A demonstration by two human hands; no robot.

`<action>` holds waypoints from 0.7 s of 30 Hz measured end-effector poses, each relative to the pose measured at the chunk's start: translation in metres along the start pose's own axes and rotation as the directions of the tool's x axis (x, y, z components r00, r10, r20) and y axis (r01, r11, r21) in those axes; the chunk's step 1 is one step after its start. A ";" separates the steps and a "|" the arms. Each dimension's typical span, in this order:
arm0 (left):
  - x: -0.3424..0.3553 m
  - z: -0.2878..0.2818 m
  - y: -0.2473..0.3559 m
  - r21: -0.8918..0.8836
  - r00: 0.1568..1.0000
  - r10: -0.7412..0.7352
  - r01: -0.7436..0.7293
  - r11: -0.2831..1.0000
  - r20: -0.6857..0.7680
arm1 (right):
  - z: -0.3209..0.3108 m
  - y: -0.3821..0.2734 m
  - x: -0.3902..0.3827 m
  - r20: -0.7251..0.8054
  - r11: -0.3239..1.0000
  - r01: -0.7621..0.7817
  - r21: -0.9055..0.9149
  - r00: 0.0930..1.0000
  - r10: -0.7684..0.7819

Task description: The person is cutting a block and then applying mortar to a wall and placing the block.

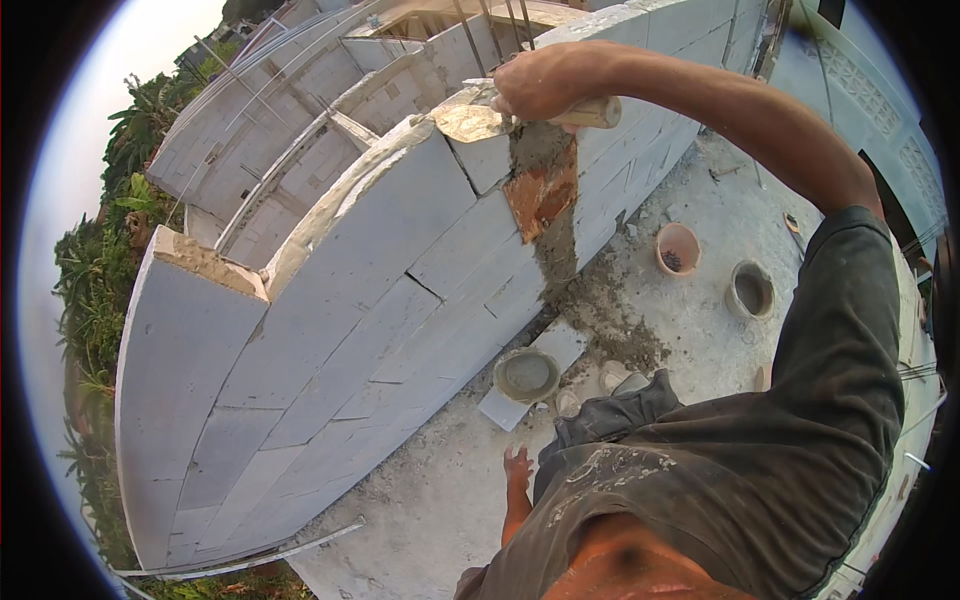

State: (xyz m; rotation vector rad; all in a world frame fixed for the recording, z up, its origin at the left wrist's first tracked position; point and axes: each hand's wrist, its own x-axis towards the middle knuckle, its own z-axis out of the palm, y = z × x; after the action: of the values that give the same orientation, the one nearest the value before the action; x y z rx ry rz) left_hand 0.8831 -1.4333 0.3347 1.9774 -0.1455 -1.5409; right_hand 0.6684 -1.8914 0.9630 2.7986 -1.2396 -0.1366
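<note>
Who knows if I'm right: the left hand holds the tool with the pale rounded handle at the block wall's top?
No: the right hand, not the left hand, holds the tool with the pale rounded handle at the top of the light-grey block wall, as the head view shows.

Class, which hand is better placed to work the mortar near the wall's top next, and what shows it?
Right, it seems: the right hand grips the trowel at the top of the wall, beside the mortar. The left hand hangs low, away from it, and looks empty.
</note>
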 end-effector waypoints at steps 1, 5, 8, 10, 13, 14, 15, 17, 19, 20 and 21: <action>-0.002 0.000 0.001 -0.002 1.000 -0.001 0.001 1.000 0.010 | -0.002 -0.006 -0.008 -0.001 1.000 -0.004 0.009 1.000 0.004; -0.013 0.005 0.026 -0.076 0.999 -0.014 0.011 0.997 -0.043 | 0.000 -0.001 -0.042 0.047 0.994 -0.110 0.005 0.993 0.109; -0.023 0.003 0.038 -0.056 0.999 -0.015 0.013 0.998 -0.050 | 0.005 0.015 -0.072 0.089 0.973 -0.216 0.086 0.974 0.208; -0.024 -0.002 0.034 -0.051 0.997 -0.027 0.023 0.998 -0.079 | 0.008 0.017 -0.086 0.110 0.951 -0.261 0.166 0.963 0.245; -0.020 -0.010 0.021 0.056 0.999 -0.031 0.033 0.998 -0.042 | 0.032 0.021 -0.091 0.036 0.860 -0.302 0.411 0.948 0.316; -0.017 -0.011 0.018 0.062 0.999 -0.029 0.032 0.998 -0.044 | 0.051 0.023 -0.082 -0.068 0.867 -0.283 0.411 0.938 0.338; -0.008 -0.010 0.015 0.070 1.000 -0.007 0.007 0.997 -0.007 | 0.066 0.023 -0.076 -0.169 0.872 -0.275 0.405 0.915 0.367; -0.006 -0.010 0.018 0.087 1.000 0.022 -0.023 0.996 0.014 | 0.083 0.010 -0.055 -0.217 0.839 -0.275 0.469 0.885 0.412; -0.010 -0.001 0.037 0.120 1.000 -0.010 0.009 0.993 0.015 | 0.100 0.003 -0.034 -0.298 0.840 -0.253 0.479 0.854 0.426; -0.016 0.004 0.048 0.103 1.000 -0.018 0.017 0.995 0.012 | 0.100 -0.005 -0.023 -0.258 0.826 -0.282 0.489 0.857 0.445; -0.018 0.008 0.056 0.116 1.000 -0.022 0.021 0.993 0.004 | 0.102 -0.009 -0.018 -0.217 0.811 -0.311 0.495 0.860 0.463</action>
State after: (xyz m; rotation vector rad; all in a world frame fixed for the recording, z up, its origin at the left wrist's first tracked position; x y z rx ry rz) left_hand 0.8861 -1.4732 0.3788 2.0709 -0.2205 -1.5832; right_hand 0.6512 -1.8755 0.8614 2.6375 -1.9114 0.7028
